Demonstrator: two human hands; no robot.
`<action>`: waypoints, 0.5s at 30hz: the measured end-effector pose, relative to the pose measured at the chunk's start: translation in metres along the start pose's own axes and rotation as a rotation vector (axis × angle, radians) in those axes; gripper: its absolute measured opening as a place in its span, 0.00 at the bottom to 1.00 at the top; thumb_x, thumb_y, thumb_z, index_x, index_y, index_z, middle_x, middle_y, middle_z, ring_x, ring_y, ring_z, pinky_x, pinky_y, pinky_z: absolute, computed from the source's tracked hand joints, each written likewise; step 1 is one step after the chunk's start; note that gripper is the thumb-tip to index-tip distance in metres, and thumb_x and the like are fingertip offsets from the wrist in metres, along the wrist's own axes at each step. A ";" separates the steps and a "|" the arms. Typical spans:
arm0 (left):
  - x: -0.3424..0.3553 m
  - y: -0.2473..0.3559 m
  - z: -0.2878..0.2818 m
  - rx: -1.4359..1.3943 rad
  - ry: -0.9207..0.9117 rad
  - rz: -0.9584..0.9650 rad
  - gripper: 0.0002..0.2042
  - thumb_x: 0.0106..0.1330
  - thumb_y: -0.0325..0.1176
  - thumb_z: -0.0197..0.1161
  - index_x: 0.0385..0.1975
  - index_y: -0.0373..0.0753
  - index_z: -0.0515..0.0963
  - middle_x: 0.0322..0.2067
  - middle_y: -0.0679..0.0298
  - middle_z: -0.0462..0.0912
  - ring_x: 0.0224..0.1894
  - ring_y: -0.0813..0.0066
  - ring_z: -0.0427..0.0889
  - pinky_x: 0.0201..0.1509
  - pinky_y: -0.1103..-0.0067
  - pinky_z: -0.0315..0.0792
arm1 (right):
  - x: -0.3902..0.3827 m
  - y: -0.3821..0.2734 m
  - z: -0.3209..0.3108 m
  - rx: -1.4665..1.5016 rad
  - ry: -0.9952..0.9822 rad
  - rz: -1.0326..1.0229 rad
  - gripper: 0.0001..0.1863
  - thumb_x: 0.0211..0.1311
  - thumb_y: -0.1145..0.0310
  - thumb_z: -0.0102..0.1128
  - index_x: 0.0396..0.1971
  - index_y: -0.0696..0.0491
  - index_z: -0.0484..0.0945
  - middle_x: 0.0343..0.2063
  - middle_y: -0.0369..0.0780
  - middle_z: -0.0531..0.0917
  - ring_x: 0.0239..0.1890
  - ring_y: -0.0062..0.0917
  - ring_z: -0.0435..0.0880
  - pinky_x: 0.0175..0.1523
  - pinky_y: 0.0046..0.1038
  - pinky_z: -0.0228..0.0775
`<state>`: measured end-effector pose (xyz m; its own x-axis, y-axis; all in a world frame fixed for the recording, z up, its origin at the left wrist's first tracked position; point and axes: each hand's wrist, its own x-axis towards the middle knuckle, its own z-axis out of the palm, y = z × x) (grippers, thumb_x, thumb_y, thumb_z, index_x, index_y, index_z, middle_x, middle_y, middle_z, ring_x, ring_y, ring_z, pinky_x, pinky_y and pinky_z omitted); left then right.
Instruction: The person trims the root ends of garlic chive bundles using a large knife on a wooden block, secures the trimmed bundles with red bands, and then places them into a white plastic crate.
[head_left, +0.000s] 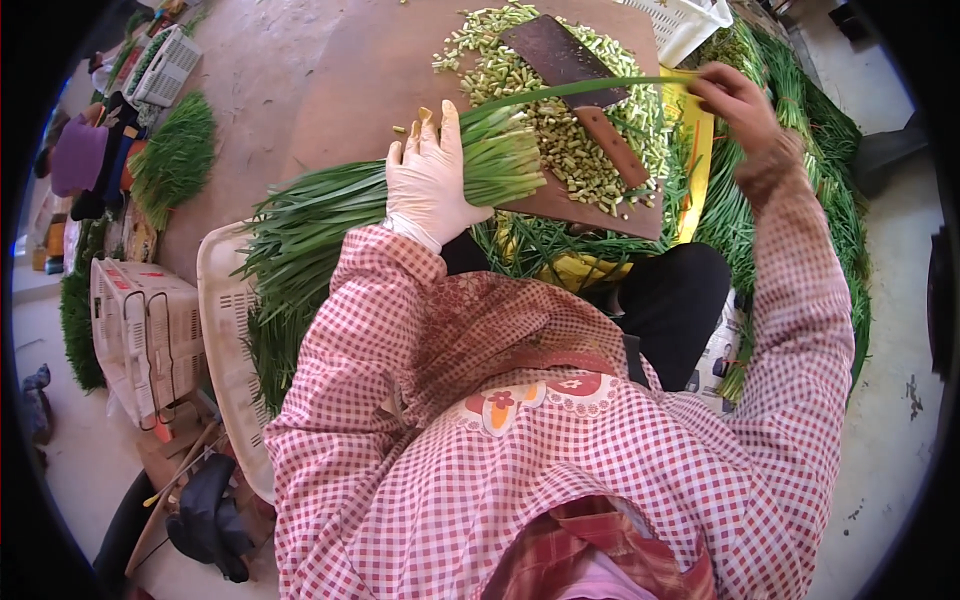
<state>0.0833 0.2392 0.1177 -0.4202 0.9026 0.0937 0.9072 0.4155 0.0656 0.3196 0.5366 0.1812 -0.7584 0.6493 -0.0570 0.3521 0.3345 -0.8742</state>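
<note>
My left hand (425, 175), in a pale glove, lies with fingers spread on a bunch of long green leafy stalks (310, 210) with pale cut ends, at the board's left. My bare right hand (730, 105), up at the right, pinches the end of one long flat green leaf (620, 79), which stretches left to the bunch. A dark cleaver (540, 50) with a wooden handle (610, 145) lies on many chopped pale-green pieces (570, 170) on the brown board (355, 90).
White crates (680, 20) stand at top and left (150, 330). A basket (220, 370) sits beside me. More greens lie at right (740, 200) and upper left (170, 150), with yellow sacking (695, 215) by the board. A person in purple (80, 155) is at far left.
</note>
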 end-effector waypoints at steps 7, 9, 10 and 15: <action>0.014 -0.013 -0.001 -0.052 -0.061 -0.034 0.62 0.32 0.54 0.75 0.66 0.33 0.42 0.60 0.44 0.59 0.63 0.55 0.61 0.65 0.68 0.57 | -0.163 0.004 -0.131 0.429 0.085 -0.116 0.09 0.52 0.66 0.55 0.29 0.55 0.71 0.38 0.41 0.75 0.47 0.32 0.74 0.56 0.34 0.63; 0.019 -0.016 -0.001 -0.088 -0.116 0.011 0.61 0.32 0.53 0.76 0.66 0.35 0.45 0.58 0.43 0.63 0.61 0.55 0.64 0.63 0.69 0.59 | -0.195 0.000 -0.131 0.434 -0.067 -0.127 0.12 0.43 0.62 0.57 0.20 0.52 0.67 0.31 0.41 0.74 0.38 0.31 0.74 0.46 0.30 0.64; 0.019 -0.020 0.003 -0.093 -0.085 0.013 0.59 0.32 0.52 0.76 0.66 0.37 0.47 0.56 0.44 0.66 0.58 0.54 0.68 0.61 0.70 0.63 | -0.200 -0.005 -0.110 0.416 -0.095 -0.150 0.11 0.43 0.62 0.56 0.19 0.53 0.68 0.28 0.43 0.76 0.32 0.29 0.74 0.38 0.28 0.65; 0.018 -0.024 -0.009 -0.098 -0.209 -0.019 0.58 0.32 0.51 0.75 0.65 0.38 0.47 0.55 0.48 0.68 0.54 0.54 0.72 0.57 0.69 0.67 | -0.168 -0.047 0.018 -0.026 -0.503 0.104 0.21 0.53 0.66 0.61 0.45 0.60 0.74 0.34 0.41 0.81 0.38 0.23 0.79 0.44 0.25 0.72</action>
<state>0.0533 0.2447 0.1263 -0.4145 0.9027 -0.1153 0.8887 0.4288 0.1621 0.4201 0.3996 0.2235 -0.8866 0.2735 -0.3731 0.4480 0.3065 -0.8399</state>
